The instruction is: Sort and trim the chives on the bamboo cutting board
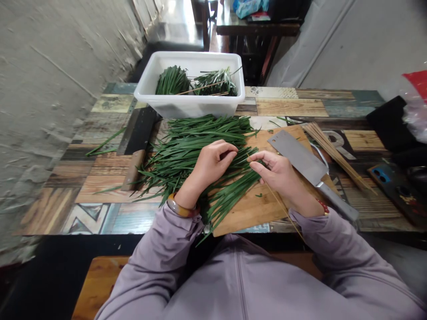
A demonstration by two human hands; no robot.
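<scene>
A thin bamboo skewer (279, 200) is pinched between the thumb and fingers of my right hand (275, 171), its tip showing past my fingertips and its length slanting down toward my body. Facing it, my left hand (215, 162) has thumb and forefinger closed together; whatever is between them is too small to make out. Under both hands lies a large spread of green garlic chives (187, 146). A smaller bunch of chives (233, 193) rests on the wooden cutting board (253, 209), just below my hands.
A white plastic tub (193, 104) behind the chives holds chive bundles and skewers. A cleaver (300, 160) lies across the board's right side, near loose bamboo skewers (336, 153). Left stands a dark blade with a wooden handle (133, 169). A phone-like dark object (396, 191) lies far right.
</scene>
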